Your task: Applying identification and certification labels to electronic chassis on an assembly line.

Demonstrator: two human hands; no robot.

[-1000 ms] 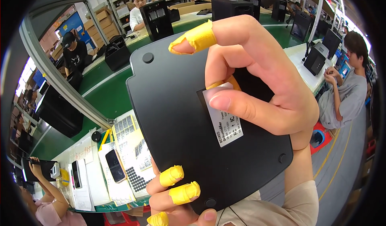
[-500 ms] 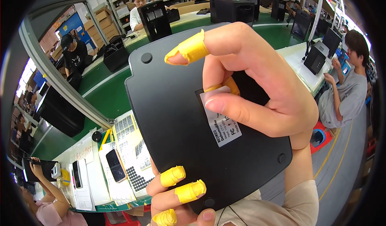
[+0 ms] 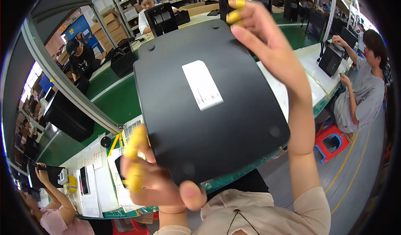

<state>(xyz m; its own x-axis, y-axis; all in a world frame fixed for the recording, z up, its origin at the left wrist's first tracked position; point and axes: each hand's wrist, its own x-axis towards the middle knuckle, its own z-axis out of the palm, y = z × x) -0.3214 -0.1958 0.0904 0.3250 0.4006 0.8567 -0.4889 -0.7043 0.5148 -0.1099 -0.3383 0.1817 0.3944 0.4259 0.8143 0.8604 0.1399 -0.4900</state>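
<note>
A black boxy appliance [image 3: 179, 139] fills the middle of the view, its flat face with small round feet turned up toward me. A white label [image 3: 202, 84] lies flat on that face. My left hand [image 3: 158, 180], blurred by motion, grips the near left corner, thumb at the near edge and fingers along the left side. Yellow tape wraps several of its fingers. Beside the far right corner is my right hand [image 3: 261, 34], its taped fingers bent and apart from the thumb. Whether it touches the appliance I cannot tell.
Left on the bench are label sheets [image 3: 125, 197], a phone [image 3: 85, 180] and a black roll [image 3: 105, 142]. A grey post [image 3: 69, 80] rises at left. Beyond runs a green conveyor [image 3: 112, 97] with black appliances. Co-workers sit around; a red stool [image 3: 332, 145] stands at right.
My right hand has left the label and moved up to the far right corner. The label now lies flat. The appliance has tilted and shifted left; my left hand has moved left.
</note>
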